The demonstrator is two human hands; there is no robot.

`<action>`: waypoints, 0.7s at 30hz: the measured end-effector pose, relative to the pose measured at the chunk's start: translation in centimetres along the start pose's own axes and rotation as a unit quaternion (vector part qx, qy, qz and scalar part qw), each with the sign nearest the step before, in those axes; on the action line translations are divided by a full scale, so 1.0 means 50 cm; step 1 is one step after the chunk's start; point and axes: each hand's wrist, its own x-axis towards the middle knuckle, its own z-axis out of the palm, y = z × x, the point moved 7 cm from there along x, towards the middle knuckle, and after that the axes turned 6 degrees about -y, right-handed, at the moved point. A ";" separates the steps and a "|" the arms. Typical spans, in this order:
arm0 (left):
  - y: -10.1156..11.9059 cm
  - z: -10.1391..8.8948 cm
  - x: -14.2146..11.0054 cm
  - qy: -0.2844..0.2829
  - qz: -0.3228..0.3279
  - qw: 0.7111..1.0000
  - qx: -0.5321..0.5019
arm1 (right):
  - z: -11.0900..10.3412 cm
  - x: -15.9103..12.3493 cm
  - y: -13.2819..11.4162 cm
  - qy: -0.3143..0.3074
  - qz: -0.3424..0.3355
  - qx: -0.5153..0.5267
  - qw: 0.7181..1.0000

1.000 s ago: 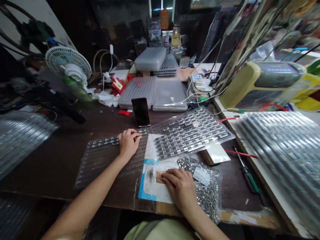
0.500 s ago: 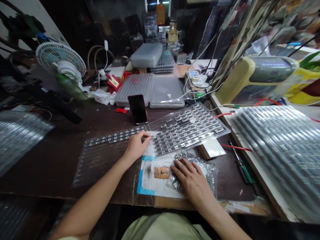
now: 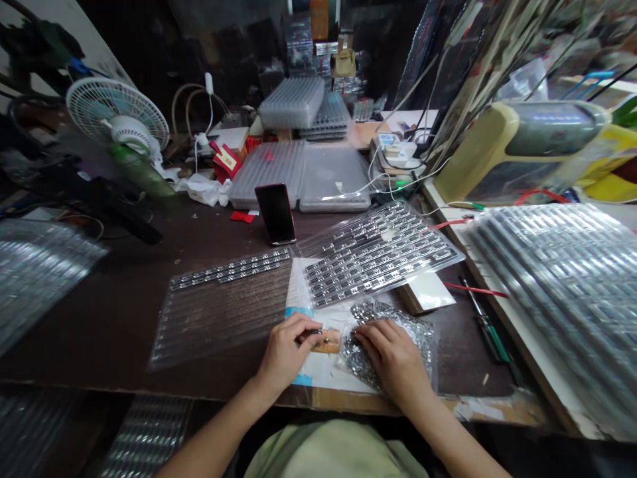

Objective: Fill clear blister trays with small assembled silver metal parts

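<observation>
My left hand [image 3: 286, 350] pinches a small dark metal connector [image 3: 314, 331] between thumb and fingertips, just beside a small orange-brown block [image 3: 332, 341]. The block lies on white paper edged with blue tape [image 3: 301, 380]. On the right, my right hand [image 3: 398, 360] rests on a clear bag of small shiny metal parts [image 3: 422, 333]. Its thumb and fingers are closed together at the bag's left side; whatever they grip is too small to make out. Beyond the hands, a clear tray filled with rows of metal connectors [image 3: 368, 269] lies tilted. A second clear tray [image 3: 223, 317], at left, has connectors only in its back rows.
A phone [image 3: 275, 214] stands upright behind the trays. A white box [image 3: 426, 292] sits under the filled tray's right corner. A green-handled screwdriver [image 3: 494, 340] lies beside the raised ledge, where stacked trays [image 3: 557, 285] stand. At back left is a fan [image 3: 118, 116].
My left hand has moved from the filled tray's edge down to the orange-brown block, with a connector in its fingers. My right hand's spread fingers have drawn together over the parts bag.
</observation>
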 end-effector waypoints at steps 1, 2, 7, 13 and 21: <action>0.001 0.004 -0.002 0.002 0.012 1.000 0.000 | -0.004 0.000 0.004 0.008 0.017 0.025 1.000; 0.002 0.008 -0.005 0.003 0.021 1.000 0.000 | -0.009 0.000 0.008 0.014 0.034 0.051 0.998; 0.004 0.018 -0.016 0.007 0.055 0.998 0.016 | -0.018 0.003 0.009 0.014 0.047 0.128 0.990; 0.017 0.022 -0.016 0.003 0.075 0.995 0.061 | -0.006 0.004 0.003 -0.001 0.051 0.142 0.988; 0.025 0.027 -0.013 -0.010 0.073 0.994 0.079 | 0.009 0.016 -0.016 -0.011 0.053 0.067 0.996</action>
